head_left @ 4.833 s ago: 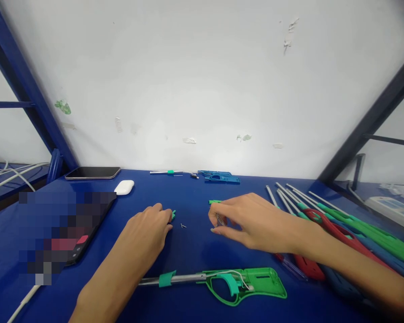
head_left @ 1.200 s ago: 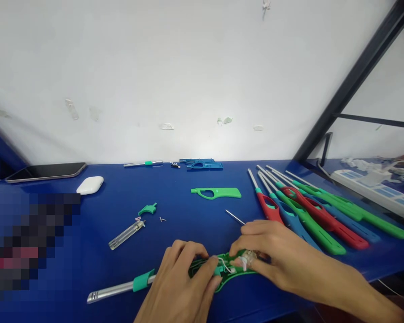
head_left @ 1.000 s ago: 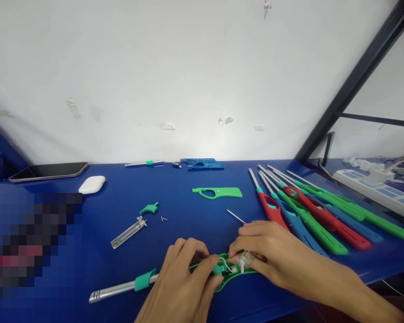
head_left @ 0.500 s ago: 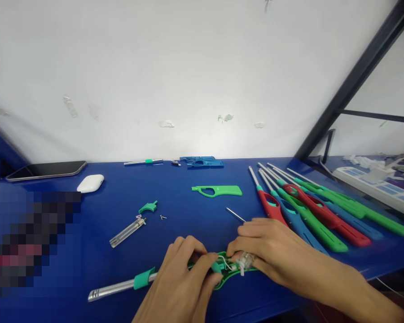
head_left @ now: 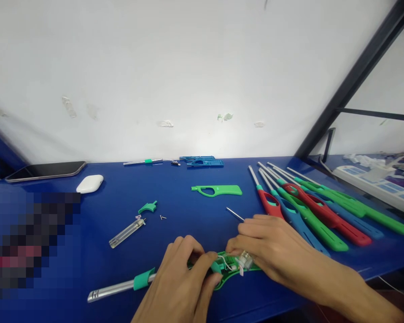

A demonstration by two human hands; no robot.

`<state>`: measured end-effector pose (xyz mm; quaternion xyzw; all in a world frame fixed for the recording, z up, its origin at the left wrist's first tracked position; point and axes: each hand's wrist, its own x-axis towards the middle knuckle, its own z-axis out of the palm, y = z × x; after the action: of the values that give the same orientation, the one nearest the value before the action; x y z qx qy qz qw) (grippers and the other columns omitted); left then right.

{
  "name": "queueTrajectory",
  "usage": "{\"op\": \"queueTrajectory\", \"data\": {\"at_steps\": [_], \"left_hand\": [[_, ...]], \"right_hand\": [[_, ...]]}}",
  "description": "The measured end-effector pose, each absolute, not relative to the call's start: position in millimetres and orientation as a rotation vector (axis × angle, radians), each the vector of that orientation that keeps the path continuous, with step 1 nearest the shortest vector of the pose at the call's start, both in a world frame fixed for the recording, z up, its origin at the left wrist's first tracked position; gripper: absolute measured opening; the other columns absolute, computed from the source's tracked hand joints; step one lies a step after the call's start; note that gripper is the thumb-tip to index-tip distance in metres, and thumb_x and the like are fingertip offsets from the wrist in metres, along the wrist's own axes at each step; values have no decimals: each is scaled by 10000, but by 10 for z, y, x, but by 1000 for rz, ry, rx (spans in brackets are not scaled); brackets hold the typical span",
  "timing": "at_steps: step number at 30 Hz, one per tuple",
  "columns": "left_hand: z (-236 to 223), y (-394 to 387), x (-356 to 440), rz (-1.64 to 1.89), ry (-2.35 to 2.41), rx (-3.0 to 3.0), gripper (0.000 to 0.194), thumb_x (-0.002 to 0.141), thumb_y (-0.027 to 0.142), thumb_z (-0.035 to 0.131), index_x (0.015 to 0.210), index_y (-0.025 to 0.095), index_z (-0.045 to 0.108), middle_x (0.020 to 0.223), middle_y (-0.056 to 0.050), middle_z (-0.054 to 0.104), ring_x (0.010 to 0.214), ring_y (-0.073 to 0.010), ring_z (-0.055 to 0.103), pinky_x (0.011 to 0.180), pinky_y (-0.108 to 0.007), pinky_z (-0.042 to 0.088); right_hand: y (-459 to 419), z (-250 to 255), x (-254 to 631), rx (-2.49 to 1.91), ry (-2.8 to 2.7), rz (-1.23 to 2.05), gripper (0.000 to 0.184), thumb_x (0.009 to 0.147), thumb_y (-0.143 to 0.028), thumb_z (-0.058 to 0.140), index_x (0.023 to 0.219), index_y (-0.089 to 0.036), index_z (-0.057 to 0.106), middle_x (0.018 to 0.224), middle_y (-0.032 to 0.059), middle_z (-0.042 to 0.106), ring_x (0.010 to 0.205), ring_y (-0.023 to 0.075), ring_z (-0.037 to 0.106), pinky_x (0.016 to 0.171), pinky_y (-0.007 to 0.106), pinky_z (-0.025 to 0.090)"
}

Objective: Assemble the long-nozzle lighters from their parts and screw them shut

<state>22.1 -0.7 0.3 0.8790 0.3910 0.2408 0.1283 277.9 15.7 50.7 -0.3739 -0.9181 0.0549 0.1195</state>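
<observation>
An opened green lighter body (head_left: 227,273) with a long metal nozzle (head_left: 116,288) lies near the front edge of the blue table (head_left: 195,224). My left hand (head_left: 182,280) is closed on its trigger end, thumb and fingers pinching the green shell. My right hand (head_left: 269,249) has its fingers curled over the handle end, pinching a small clear part (head_left: 245,259) beside a thin white wire. Further back lie a loose green shell half (head_left: 217,190), a clear fuel tube (head_left: 126,228), a small green trigger piece (head_left: 148,207) and a tiny screw (head_left: 162,217).
Several red, green and blue long-nozzle lighters (head_left: 309,206) lie in a row at the right. A thin metal rod (head_left: 234,214) sits by my right hand. A phone (head_left: 45,170), a white earbud case (head_left: 90,184) and blue lighter parts (head_left: 202,161) lie along the wall. A power strip (head_left: 373,188) is at far right.
Both hands left the small parts at mid-table and came down onto the green lighter body near the edge. Over the last second they stay there with only slight finger shifts.
</observation>
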Motion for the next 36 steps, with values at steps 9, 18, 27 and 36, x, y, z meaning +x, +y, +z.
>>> {"op": "queueTrajectory", "data": {"at_steps": [9,18,27,36], "left_hand": [[20,-7,216,780,1097,2537,204,1094,180,515,1235,279,626,1088,-25,639,943,-207,699,878,-410,648],[-8,-20,206,772,1115,2585,216,1092,193,520,1273,287,592,1102,-17,664,962,-208,725,1000,-474,634],[126,100,383,703,1167,2800,339,1074,147,396,1215,221,696,947,-64,703,814,-294,700,755,-564,646],[48,126,522,723,1146,2618,365,986,20,394,1044,192,711,1038,-83,711,915,-293,674,807,-547,630]], "right_hand": [[177,494,2743,-984,-2559,-34,335,1028,-29,476,1060,-220,749,765,-18,627,662,177,509,644,324,307],[152,548,2701,-934,-2486,-140,379,1114,-110,406,1014,-183,765,712,-18,614,621,152,500,607,303,328],[106,454,2746,-977,-2474,-88,287,1077,-94,484,1069,-206,748,752,-10,642,651,162,570,627,306,387],[-94,406,2852,-1389,-2340,223,400,1051,-377,660,1433,-329,551,1325,56,736,1241,265,707,959,373,585]]}}
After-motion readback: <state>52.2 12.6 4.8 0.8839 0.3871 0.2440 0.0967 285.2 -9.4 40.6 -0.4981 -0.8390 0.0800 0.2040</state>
